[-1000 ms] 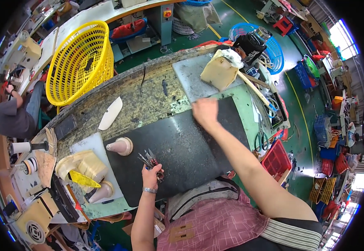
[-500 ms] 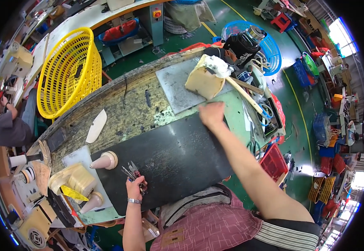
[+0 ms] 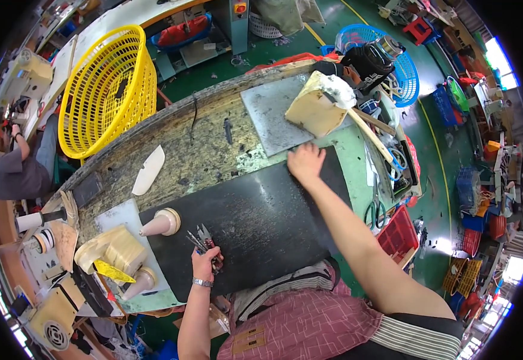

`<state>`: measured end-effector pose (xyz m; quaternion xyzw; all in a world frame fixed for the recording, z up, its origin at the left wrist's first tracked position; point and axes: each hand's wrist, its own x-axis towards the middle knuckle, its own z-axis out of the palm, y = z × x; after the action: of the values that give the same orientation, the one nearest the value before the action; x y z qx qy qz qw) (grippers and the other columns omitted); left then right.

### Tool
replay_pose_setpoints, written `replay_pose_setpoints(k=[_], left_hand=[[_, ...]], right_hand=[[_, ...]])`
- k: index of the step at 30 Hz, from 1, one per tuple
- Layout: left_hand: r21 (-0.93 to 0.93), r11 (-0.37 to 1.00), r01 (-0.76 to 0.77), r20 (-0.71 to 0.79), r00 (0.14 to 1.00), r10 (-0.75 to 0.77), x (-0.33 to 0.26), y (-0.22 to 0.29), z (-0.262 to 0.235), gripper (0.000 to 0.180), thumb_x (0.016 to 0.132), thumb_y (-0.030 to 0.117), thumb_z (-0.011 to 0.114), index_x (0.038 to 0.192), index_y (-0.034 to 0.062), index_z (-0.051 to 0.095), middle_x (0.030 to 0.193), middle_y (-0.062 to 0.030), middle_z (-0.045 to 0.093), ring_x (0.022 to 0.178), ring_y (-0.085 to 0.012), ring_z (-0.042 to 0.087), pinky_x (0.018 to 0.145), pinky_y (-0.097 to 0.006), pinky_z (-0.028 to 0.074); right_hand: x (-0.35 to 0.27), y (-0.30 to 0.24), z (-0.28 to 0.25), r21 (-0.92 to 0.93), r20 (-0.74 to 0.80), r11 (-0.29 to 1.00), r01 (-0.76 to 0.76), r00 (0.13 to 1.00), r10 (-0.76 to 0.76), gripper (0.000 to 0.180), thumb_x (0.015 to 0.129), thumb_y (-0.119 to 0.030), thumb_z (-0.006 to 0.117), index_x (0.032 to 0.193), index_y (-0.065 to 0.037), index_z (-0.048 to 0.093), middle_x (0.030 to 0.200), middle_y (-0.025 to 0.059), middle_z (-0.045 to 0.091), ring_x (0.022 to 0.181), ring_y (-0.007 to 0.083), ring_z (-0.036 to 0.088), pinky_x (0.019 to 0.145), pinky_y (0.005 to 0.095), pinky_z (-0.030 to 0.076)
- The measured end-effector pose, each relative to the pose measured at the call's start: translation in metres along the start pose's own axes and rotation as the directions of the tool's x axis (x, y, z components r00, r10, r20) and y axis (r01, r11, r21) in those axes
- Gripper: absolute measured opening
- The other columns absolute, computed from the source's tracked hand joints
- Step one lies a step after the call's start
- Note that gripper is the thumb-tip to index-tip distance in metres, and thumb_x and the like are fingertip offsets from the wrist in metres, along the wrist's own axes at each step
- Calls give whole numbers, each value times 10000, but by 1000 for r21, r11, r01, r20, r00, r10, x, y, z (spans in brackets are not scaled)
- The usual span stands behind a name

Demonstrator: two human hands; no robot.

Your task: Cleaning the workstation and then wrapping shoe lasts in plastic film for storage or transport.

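In front of me a large black mat (image 3: 261, 210) lies on the workbench. My left hand (image 3: 204, 264) is closed around a bunch of metal hand tools (image 3: 203, 240), among them what look like pliers with the jaws pointing up. At the mat's far edge rests my right hand (image 3: 306, 163), fingers stretched out and holding nothing visible. Just beyond it are a grey metal plate (image 3: 267, 120) and a cream block with a white top (image 3: 314, 114). A pinkish cone-shaped spool (image 3: 162, 223) stands on the mat's left corner.
Further left are a cream tape-wrapped block (image 3: 123, 249) and a second cone (image 3: 141, 282). A white blade-shaped piece (image 3: 149, 170) lies on the worn bench. On the right are a wooden-handled tool (image 3: 372, 137), scissors (image 3: 374, 213) and a red basket (image 3: 398, 237). A yellow basket (image 3: 144, 99) stands beyond the bench.
My view has shifted a little, so the bench sits slightly further right. The right hand's fingers now show stretched out at the mat's far edge. My left hand still grips the tools.
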<state>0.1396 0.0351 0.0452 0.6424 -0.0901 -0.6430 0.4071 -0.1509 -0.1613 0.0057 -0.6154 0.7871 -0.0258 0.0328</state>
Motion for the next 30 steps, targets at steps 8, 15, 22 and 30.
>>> replay_pose_setpoints(k=[8, 15, 22, 30], left_hand=[[13, 997, 83, 122, 989, -83, 1, 6, -16, 170, 695, 23, 611, 800, 47, 479, 609, -62, 551, 481, -154, 550, 388, -250, 414], [-41, 997, 72, 204, 977, -62, 5, 2, -20, 169, 710, 49, 611, 816, 51, 478, 598, -62, 548, 470, -149, 536, 395, -246, 410], [-19, 997, 73, 171, 983, -69, 4, 4, -21, 186, 702, 46, 617, 827, 49, 481, 619, -63, 557, 487, -155, 553, 400, -249, 425], [-30, 994, 107, 198, 975, -99, 8, 1, -22, 234, 677, 31, 640, 858, 45, 494, 636, -45, 554, 494, -148, 556, 400, -259, 430]], right_hand=[[-46, -88, -40, 633, 185, 748, 202, 898, -399, 262, 752, -257, 479, 824, -55, 629, 876, 176, 586, 917, 276, 526, 879, 481, 285], [0, -21, 2, 150, -130, 966, -211, 964, 231, 308, 732, -244, 520, 930, -26, 605, 1109, 102, 542, 1158, 290, 377, 966, 542, 215], [-25, -50, 27, 221, -203, 958, -180, 953, 226, 243, 739, -269, 526, 895, -106, 616, 1083, 82, 531, 1123, 266, 392, 952, 440, 267], [-2, -48, 35, 146, -215, 872, -466, 846, 488, 348, 696, -192, 535, 1033, -125, 590, 1133, 34, 523, 1239, 299, 253, 971, 517, 200]])
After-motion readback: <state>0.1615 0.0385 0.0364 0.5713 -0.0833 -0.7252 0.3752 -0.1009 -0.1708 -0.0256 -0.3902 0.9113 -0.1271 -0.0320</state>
